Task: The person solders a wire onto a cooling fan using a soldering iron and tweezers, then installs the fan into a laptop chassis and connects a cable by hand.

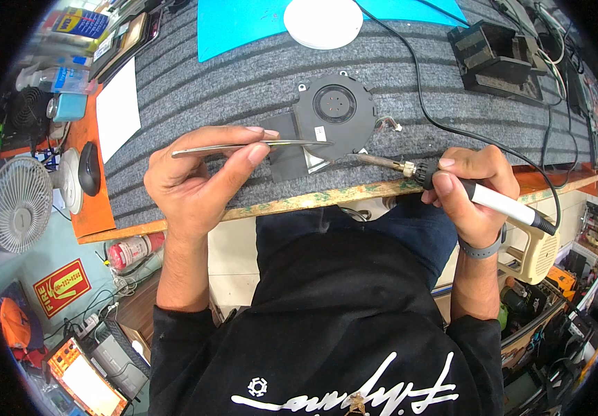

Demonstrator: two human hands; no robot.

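Note:
A black laptop cooling fan [344,125] lies on the grey ribbed mat, close to the table's front edge. Its short cable ends in a small white connector [397,127] at the right side. My left hand [205,170] pinches metal tweezers [271,143] between thumb and fingers, their tips over the fan's lower part. In my right hand [476,184] is a soldering iron [476,194] with a white handle and black collar. Its tip points left at the fan's lower right edge; whether it touches cannot be made out.
A black holder [497,59] stands at the back right, and the iron's black cord [420,90] runs across the mat. A white round disc [323,22] rests on a blue sheet [243,28] at the back. Left are a white paper [118,107], mouse [89,168] and small fan [21,203].

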